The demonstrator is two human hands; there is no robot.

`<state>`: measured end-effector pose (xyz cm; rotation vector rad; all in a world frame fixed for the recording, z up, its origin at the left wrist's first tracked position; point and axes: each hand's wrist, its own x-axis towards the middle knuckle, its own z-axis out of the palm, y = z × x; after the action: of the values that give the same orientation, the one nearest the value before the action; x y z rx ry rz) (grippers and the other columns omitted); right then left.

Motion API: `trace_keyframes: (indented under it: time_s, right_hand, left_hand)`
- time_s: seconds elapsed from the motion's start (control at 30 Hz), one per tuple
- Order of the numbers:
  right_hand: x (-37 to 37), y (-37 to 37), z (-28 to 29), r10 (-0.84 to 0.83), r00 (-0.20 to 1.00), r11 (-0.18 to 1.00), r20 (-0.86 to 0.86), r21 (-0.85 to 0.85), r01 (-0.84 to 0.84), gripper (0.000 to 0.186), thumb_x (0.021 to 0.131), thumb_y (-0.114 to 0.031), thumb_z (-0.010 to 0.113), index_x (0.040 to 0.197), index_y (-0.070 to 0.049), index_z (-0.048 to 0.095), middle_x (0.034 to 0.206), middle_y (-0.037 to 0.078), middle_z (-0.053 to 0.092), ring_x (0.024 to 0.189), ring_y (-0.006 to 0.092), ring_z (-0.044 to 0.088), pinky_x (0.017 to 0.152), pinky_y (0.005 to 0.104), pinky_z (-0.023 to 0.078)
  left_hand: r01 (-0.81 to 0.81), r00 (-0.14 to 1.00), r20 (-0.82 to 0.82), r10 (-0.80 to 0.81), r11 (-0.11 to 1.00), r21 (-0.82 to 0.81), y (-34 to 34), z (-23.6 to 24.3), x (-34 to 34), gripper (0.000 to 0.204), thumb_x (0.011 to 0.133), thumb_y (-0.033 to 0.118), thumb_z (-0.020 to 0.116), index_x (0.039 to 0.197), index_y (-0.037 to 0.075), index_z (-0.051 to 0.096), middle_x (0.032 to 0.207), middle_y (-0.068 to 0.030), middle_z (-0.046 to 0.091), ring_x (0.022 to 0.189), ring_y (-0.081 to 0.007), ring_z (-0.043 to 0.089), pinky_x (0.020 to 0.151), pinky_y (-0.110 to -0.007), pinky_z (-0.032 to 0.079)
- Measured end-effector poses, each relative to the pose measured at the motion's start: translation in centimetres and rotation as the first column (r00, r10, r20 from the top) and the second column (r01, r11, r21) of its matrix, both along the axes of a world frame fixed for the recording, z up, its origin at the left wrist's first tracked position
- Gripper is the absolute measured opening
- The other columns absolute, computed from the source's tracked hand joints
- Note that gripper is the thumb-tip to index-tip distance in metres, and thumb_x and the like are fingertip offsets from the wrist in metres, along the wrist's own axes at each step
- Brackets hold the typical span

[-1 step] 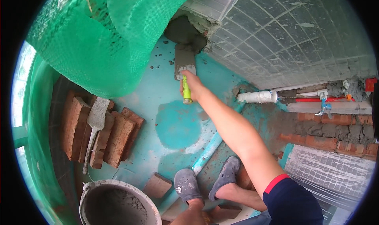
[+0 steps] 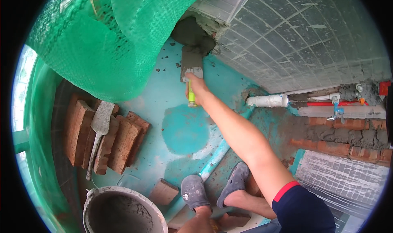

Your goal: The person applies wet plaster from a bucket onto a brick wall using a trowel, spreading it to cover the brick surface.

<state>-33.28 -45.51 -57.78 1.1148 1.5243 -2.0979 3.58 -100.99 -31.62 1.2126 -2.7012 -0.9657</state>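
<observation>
My right hand is closed around the yellow-green handle of a flat rectangular trowel, with the arm stretched out from the lower right. The trowel's far end meets a dark heap of wet mortar in the corner by the tiled wall. Small mortar crumbs are scattered on the turquoise floor beside it. My left hand is out of view.
Green netting hangs over the upper left. Stacked bricks with a mortar-coated shovel-shaped trowel on top stand at left, near a bucket of mortar. A white pipe and taps line the right wall.
My right hand has rolled slightly over the trowel handle, covering more of it. The trowel stays in nearly the same place.
</observation>
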Motion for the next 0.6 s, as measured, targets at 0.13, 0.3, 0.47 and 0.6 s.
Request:
trace_keyframes:
  time_s: [0.13, 0.3, 0.47, 0.6]
  right_hand:
    - [-1.2, -2.4, 1.4, -0.05, 0.999, 0.994, 0.017, 0.098, 0.048, 0.049, 0.081, -0.042, 0.058, 0.056, 0.0, 0.051, 0.049, 0.013, 0.049, 0.042, 0.0254, 0.049, 0.044, 0.0381, 0.042]
    - [-0.5, -3.2, 3.0, -0.069, 0.998, 0.991, -0.012, 0.112, 0.069, 0.044, 0.083, -0.04, 0.057, 0.062, -0.001, 0.051, 0.051, 0.011, 0.049, 0.043, 0.0222, 0.048, 0.044, 0.0358, 0.041]
    - [0.8, -3.3, 3.9, -0.062, 0.99, 0.99, -0.13, 0.12, 0.078, 0.038, 0.084, -0.036, 0.058, 0.067, -0.003, 0.052, 0.051, 0.009, 0.05, 0.044, 0.0192, 0.048, 0.044, 0.034, 0.04]
    - [6.2, -1.5, 2.7, 0.302, 0.948, 0.792, -0.105, 0.581, -0.188, 0.03, 0.08, -0.03, 0.063, 0.072, -0.002, 0.056, 0.051, 0.007, 0.054, 0.043, 0.0166, 0.051, 0.044, 0.0351, 0.04]
  left_hand:
    - [-0.044, 0.999, -0.002, 0.044, 0.999, -0.007, 1.3, 0.4, -0.1, 0.042, 0.097, 0.033, 0.051, 0.082, -0.006, 0.058, 0.076, -0.0067, 0.055, 0.07, -0.018, 0.043, 0.066, -0.034, 0.04]
    - [-0.056, 0.998, 0.014, 0.056, 0.998, -0.005, 1.0, 0.5, -0.3, 0.04, 0.097, 0.031, 0.051, 0.083, -0.006, 0.058, 0.078, -0.0072, 0.055, 0.072, -0.0182, 0.043, 0.068, -0.034, 0.041]
    - [-0.034, 0.999, 0.008, 0.034, 0.999, 0.01, -0.2, 0.1, 0.4, 0.04, 0.097, 0.03, 0.052, 0.084, -0.007, 0.058, 0.08, -0.0071, 0.056, 0.073, -0.0179, 0.044, 0.069, -0.033, 0.042]
    - [-0.037, 0.999, -0.034, 0.038, 0.999, 0.033, 0.4, -0.4, -0.1, 0.041, 0.097, 0.03, 0.051, 0.091, -0.009, 0.06, 0.083, -0.0089, 0.058, 0.075, -0.0182, 0.046, 0.07, -0.034, 0.042]
